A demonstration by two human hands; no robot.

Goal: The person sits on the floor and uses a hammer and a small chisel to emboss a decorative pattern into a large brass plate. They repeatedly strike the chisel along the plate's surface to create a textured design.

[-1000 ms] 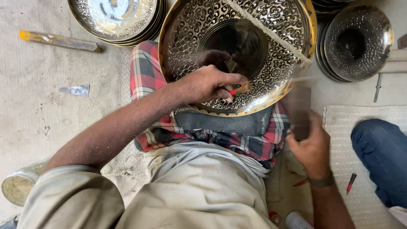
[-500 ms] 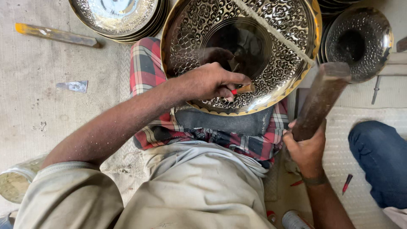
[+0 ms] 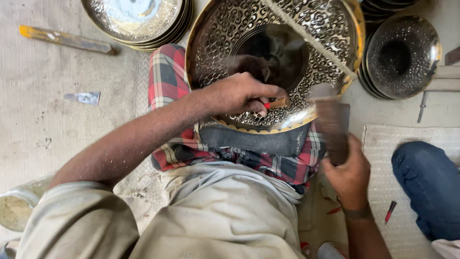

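Big engraved brass plate (image 3: 306, 52) sits top center of the frame, propped on a plaid cloth (image 3: 167, 81) over the lap. Left hand (image 3: 237, 93) is curled tight around a small red-tipped chisel (image 3: 274, 103), tip pressed to the plate's lower rim. Right hand (image 3: 350, 175), lower right, is gripping a blurry wooden mallet (image 3: 333, 122) just beside the chisel, with more plates (image 3: 136, 19) stacked upper left on the floor (image 3: 43, 124).

floor: bare concrete floor (image 3: 43, 129), pale grey, dusty, scuffed
mat: ribbed pale mat (image 3: 407, 144) at right, on floor
stacks: patterned metal plates (image 3: 134, 19) top left; dark bowls (image 3: 400, 55) top right
clutter: flat metal scrap (image 3: 84, 98); yellow-handled tool (image 3: 64, 39); red pen (image 3: 390, 211) on mat
light: even, soft; no hard shadows
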